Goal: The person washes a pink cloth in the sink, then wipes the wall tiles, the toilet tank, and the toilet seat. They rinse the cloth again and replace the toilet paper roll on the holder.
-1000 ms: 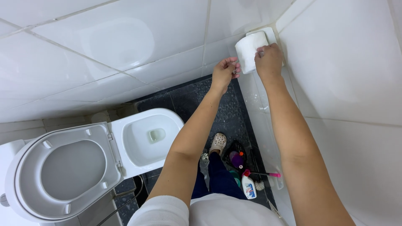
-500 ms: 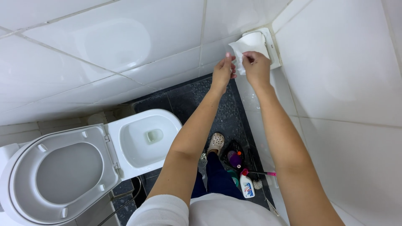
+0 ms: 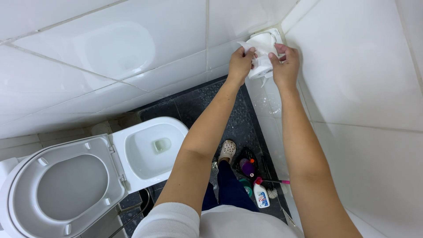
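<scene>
A white toilet paper roll (image 3: 263, 66) hangs on a white holder (image 3: 269, 37) fixed in the corner of the tiled wall. My left hand (image 3: 240, 63) pinches a loose sheet of the paper (image 3: 252, 45) at the roll's left side. Pressed against the right side of the roll, my right hand (image 3: 285, 65) grips it with the fingers curled over the paper. Both arms reach up from my body toward the corner. Part of the roll is hidden behind my fingers.
A white toilet (image 3: 147, 147) with its seat and lid (image 3: 61, 187) raised stands at the lower left. On the dark speckled floor (image 3: 202, 105) by my foot (image 3: 228, 150) sit a white cleaner bottle (image 3: 261, 194), a purple bottle (image 3: 248, 167) and a pink-handled brush (image 3: 275, 183). White tiled walls (image 3: 370, 97) close in on both sides.
Both hands have closed in on the roll. The left hand, apart from it a second ago, now pinches a loose sheet; the right hand shifted from the roll's top to its side.
</scene>
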